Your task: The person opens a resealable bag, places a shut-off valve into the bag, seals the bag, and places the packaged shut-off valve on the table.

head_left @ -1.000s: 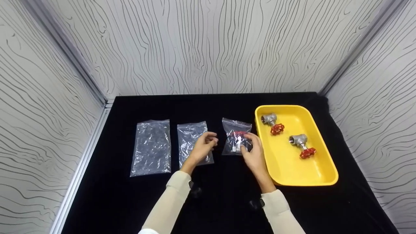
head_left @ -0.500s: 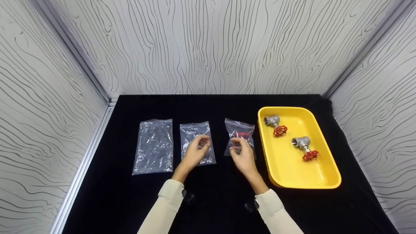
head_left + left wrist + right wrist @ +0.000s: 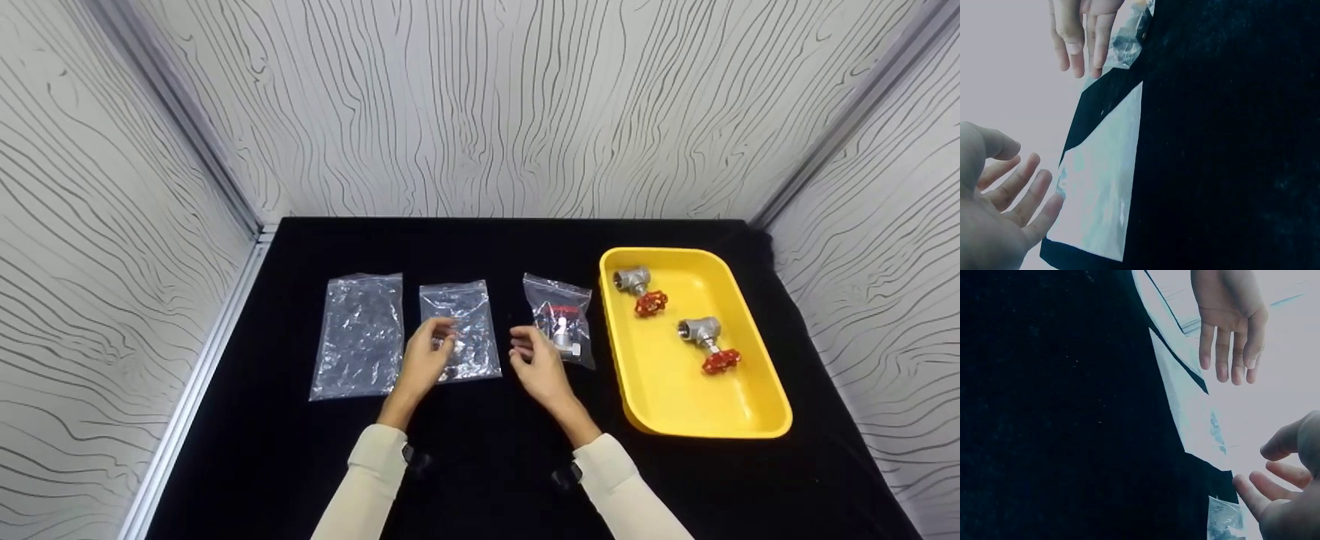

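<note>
In the head view my left hand point(image 3: 423, 358) hovers over the lower left part of the middle zip bag point(image 3: 463, 326), fingers loosely bent and holding nothing. My right hand point(image 3: 541, 369) is just left of and below the small zip bag point(image 3: 559, 289), also with nothing in its grasp. Inside that small bag lies a valve with a red handle point(image 3: 563, 309). A larger flat zip bag point(image 3: 358, 334) rests at the left. Both wrist views show relaxed, spread fingers, with the middle bag point(image 3: 1098, 185) lying near the left hand.
A yellow tray point(image 3: 660, 412) stands at the right. Two metal valves with red handwheels lie in it, an upper valve point(image 3: 636, 281) and a lower valve point(image 3: 701, 330). Black cloth point(image 3: 480, 465) covers the table, and patterned white panels point(image 3: 480, 112) rise around it.
The right hand has let go of the small bag with the valve and moved left and down off it. The left hand has shifted left across the middle bag.
</note>
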Demonstrator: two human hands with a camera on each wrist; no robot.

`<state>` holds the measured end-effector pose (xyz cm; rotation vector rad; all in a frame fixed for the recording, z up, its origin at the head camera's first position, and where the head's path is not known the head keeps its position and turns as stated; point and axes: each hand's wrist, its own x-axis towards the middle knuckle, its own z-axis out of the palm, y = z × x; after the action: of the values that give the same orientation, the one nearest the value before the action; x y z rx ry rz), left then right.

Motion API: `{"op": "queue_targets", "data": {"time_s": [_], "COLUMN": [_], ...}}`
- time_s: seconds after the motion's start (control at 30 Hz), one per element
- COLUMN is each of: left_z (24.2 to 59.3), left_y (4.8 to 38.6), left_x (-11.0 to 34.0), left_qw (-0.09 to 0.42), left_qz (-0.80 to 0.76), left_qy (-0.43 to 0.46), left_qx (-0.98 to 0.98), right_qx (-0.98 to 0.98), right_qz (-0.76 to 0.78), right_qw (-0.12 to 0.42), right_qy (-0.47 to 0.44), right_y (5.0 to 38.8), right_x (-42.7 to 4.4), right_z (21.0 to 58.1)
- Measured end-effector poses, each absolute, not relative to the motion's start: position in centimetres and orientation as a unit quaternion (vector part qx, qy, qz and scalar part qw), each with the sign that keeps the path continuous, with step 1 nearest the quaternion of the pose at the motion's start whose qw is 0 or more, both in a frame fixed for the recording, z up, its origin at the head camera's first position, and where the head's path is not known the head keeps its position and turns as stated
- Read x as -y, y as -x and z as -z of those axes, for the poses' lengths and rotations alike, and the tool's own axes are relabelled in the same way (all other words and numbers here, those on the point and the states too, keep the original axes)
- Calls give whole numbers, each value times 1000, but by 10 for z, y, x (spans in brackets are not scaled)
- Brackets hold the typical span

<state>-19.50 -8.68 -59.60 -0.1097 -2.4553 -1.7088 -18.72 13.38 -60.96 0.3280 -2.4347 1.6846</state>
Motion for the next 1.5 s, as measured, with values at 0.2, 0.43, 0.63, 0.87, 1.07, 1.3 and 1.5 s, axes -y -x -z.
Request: {"op": "queue_targets", "data": {"time_s": [0.2,0.43,0.63,0.87,1.07,1.3,1.5], "left_z": [598,605,610,617,621,621,623], "left_y": [193,192,191,190,190,188,187], "left_x": [92,92,93,93,95,97,97], "left_qw": [112,108,96,79,41,22,28], "left_qz": [530,516,523,553,585,602,617], "left_qy": [7,-24,-82,-119,-143,-142,-98], "left_qx": [840,850,843,821,798,785,780], "right_qx": [827,843,844,847,835,838,832], "right_qz": [-553,-532,-534,-530,-550,-543,-553], "right_qw": [38,17,6,1,1,11,1], "right_qy": [-89,-76,-59,-40,-36,-45,-42], "right_y": [188,187,184,185,184,183,180], "right_x": [-130,-127,-125,-124,-125,-128,-133], "right_z": [613,620,624,629,633,634,633]}}
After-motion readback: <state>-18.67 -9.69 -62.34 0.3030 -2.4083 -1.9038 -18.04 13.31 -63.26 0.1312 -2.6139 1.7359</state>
